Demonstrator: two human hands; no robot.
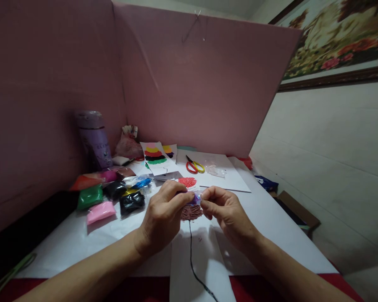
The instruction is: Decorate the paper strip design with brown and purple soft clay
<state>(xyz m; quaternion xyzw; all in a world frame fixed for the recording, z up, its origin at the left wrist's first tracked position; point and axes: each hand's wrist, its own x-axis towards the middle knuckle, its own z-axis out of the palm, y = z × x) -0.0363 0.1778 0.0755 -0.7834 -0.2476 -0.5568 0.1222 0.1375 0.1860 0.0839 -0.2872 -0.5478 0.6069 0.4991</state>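
Between my two hands is a small clear plastic packet with purple clay. My left hand is closed on its left side, thumb lying along the top. The right end of the packet is pinched between thumb and finger of my right hand. Just below the packet, a brown ridged clay patch lies on a white paper strip. Beyond it shows a red clay patch, partly hidden by my left hand. A thin black line runs from the brown patch toward me.
Several bagged clays lie at left, including green, pink and black. A purple bottle stands behind them. Scissors and a clear wrapper rest further back, near a card with coloured bands. Pink panels enclose the table.
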